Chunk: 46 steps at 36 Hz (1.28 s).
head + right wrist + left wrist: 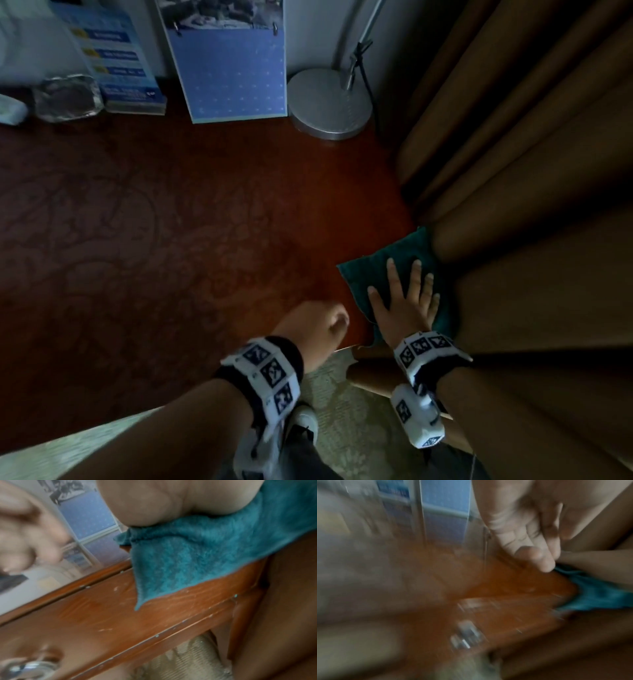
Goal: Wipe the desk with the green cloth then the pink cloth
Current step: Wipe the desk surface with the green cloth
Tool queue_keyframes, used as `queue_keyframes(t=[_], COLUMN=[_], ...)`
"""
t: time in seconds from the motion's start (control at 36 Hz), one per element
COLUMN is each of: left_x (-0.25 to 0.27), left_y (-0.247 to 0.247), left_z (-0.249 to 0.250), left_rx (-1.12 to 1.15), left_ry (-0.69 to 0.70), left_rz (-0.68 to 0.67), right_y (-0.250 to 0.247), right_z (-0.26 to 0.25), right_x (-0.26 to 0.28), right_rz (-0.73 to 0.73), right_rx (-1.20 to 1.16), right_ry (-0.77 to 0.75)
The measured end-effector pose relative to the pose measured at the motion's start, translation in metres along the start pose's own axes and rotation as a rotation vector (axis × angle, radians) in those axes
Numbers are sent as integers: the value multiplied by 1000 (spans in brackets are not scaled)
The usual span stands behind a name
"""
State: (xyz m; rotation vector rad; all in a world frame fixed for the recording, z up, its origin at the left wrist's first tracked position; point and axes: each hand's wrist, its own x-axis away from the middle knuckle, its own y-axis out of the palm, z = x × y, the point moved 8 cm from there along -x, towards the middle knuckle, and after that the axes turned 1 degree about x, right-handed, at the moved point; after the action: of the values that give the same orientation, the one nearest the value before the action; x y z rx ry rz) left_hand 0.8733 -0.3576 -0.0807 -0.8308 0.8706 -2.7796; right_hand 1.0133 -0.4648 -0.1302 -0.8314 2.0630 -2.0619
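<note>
The green cloth [370, 274] lies at the right front corner of the dark red wooden desk [171, 240], against the curtain. My right hand [402, 301] presses flat on it with fingers spread. In the right wrist view my palm [154, 500] sits on the cloth [188, 555], and one corner of it hangs over the desk's front edge [120, 615]. My left hand [318, 325] hovers just left of the cloth near the front edge, fingers loosely curled, holding nothing [522, 534]. No pink cloth is in view.
A brown curtain [531, 171] borders the desk's right side. At the back stand a lamp base [329, 102], a blue calendar [236, 68], a booklet stack [120, 61] and a foil tray [66, 97]. A drawer knob [465, 639] sits below the front edge.
</note>
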Motion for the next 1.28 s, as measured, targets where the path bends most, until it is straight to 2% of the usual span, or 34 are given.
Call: queue_keyframes(t=[0.11, 0.19, 0.28, 0.33, 0.47, 0.58, 0.69, 0.75, 0.86, 0.92, 1.0, 1.08, 1.17, 1.28], left_x=[9, 9, 2, -6, -37, -54, -57, -55, -48, -41, -30, -23, -18, -8], left_y=[33, 36, 26, 21, 31, 37, 38, 38, 34, 32, 29, 28, 28, 28], left_z=[8, 13, 26, 35, 33, 26, 25, 24, 26, 27, 29, 28, 26, 26], left_rx=[70, 91, -65, -196, -433, -496, -534, -557, -595, -606, -639, -593, -509, -439], left_ry=[-14, 13, 100, 144, 93, 58, 73, 83, 142, 177, 206, 184, 144, 106], left_rz=[-24, 62, 170, 191, 66, 17, 46, 52, 88, 123, 177, 184, 182, 147], right_y=[4, 7, 9, 11, 14, 12, 10, -5, -32, -33, -26, -26, -31, -30], right_z=[4, 5, 7, 8, 12, 8, 18, 25, 38, 42, 43, 48, 48, 49], right_x=[6, 12, 19, 25, 40, 49, 60, 59, 40, 25, 10, 9, 19, 32], right_rz=[-28, -41, -53, -51, -30, 11, -19, 6, 119, 72, -45, -64, -52, -107], right_rx=[-21, -36, -58, -85, -171, -288, -107, -148, -267, -185, 68, 2, 58, 91], right_ry=[39, 71, 97, 97, 117, -3, 60, 93, 61, 47, -65, -40, -21, 16])
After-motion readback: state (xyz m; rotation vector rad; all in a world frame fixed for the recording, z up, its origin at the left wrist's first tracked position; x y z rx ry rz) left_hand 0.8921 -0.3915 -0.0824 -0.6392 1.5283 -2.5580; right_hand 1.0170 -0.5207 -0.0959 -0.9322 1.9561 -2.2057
